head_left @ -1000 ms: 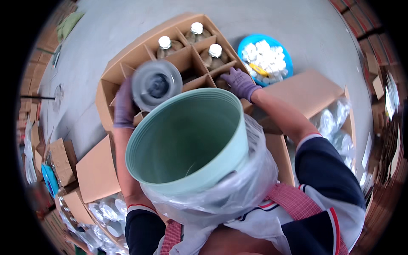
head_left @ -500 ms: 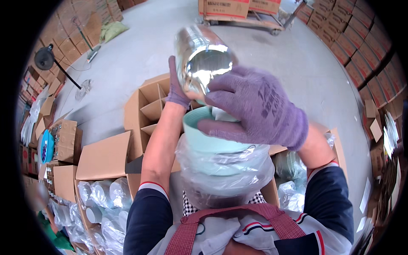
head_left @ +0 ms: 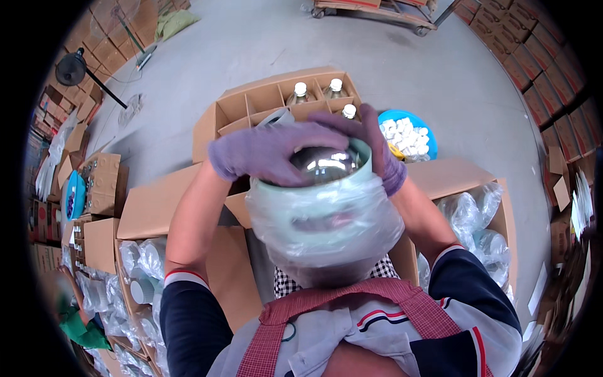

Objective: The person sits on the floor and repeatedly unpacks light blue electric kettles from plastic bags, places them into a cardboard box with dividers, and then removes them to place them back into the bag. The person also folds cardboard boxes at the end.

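Note:
A shiny silver glass flask liner [head_left: 328,164] sits in the mouth of a pale green cylindrical casing [head_left: 295,200], its rounded surface showing inside the rim. Crumpled clear plastic film [head_left: 326,229] wraps the casing, which stands in front of my body. My left hand [head_left: 279,151], in a purple glove, lies curled over the liner's left side. My right hand [head_left: 375,144], gloved alike, grips the casing's right and far rim, with fingers reaching over the far side. The lower part of the liner is hidden in the casing.
Just beyond stands a divided carton [head_left: 251,103] with several white-capped bottles [head_left: 300,94]. Right of it is a blue basin [head_left: 432,141] of white caps. Open cartons of film-wrapped cylinders [head_left: 480,220] flank me. A fan [head_left: 71,68] and trolley [head_left: 377,11] stand farther off.
The silver liner, held up beyond the casing before, has come down into its mouth. My left hand moved nearer onto it. My right hand shifted from over the opening to the right rim.

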The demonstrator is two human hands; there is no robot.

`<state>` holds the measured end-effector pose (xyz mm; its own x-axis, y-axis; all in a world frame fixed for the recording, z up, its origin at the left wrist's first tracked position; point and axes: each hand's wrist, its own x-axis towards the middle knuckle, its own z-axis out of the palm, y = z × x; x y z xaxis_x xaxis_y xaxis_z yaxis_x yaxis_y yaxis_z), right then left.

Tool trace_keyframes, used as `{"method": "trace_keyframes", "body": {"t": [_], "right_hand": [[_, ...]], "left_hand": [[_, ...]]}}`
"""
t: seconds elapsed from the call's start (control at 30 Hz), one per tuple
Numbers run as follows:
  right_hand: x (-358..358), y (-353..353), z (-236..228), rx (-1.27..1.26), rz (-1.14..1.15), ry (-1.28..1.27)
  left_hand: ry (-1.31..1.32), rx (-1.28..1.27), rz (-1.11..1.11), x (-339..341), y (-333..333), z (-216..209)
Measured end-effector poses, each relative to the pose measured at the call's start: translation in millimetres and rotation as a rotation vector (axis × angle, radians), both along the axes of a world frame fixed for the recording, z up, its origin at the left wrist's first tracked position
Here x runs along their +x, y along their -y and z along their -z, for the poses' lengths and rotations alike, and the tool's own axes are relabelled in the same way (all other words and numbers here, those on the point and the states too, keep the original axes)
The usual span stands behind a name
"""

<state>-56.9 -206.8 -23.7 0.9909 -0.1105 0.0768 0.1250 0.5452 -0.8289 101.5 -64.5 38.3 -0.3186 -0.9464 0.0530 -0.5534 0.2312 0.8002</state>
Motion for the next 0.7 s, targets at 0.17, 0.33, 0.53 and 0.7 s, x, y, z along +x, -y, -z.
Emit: {"method": "trace_keyframes", "body": {"t": [0.17,0.33,0.53,0.7], "right_hand": [[50.8,8.6,36.7,0.213,0.029,-0.147],[202.8,90.5,204.5,-0.563,0.521,-0.650],[235.4,82.8,265.5,-0.380,0.188,-0.632],[221.1,59.4,212.5,-0.160,0.166,-0.738]], "left_hand": [[0.270,-0.063,-0.116,1.7,-7.0,10.4],[-1.153,-0.653,-0.679,77.5,30.3,124.1],[-0.752,-0.463,-1.317,153.7,13.1,338.5],[0.028,-0.123,-1.376,125.1,22.9,317.5]]}}
